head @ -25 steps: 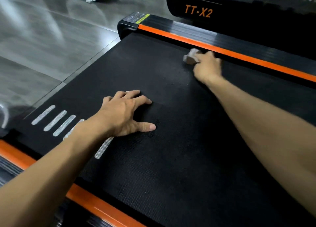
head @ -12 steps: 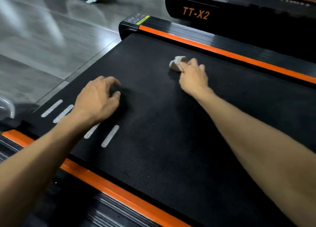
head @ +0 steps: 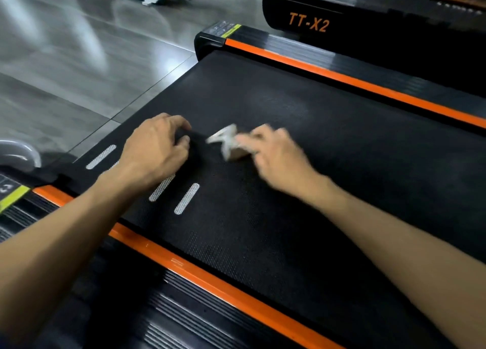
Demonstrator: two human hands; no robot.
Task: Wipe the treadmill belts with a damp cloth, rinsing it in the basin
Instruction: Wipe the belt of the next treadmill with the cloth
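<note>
Treadmill belt (head: 302, 191), black, between orange side rails (head: 210, 280). Left hand (head: 155, 151) rests near the belt's left end, fingers curled, holding nothing. Right hand (head: 278, 159), blurred, grips the pale cloth (head: 228, 143) mid-belt.

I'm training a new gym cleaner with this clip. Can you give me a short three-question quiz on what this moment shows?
1. True or false: the cloth is lying on the floor beside the treadmill.
2. Which hand has the cloth? A) left hand B) right hand C) neither
3. Fill in: the stripes along both edges of the belt are coloured ____.

Key
1. False: it is on the black belt, in front of the right hand's fingers.
2. B: the right hand holds it against the belt, blurred by motion; the left hand, fingers curled, rests on the belt near the pale dashes.
3. Orange, as on the near stripe.
</note>
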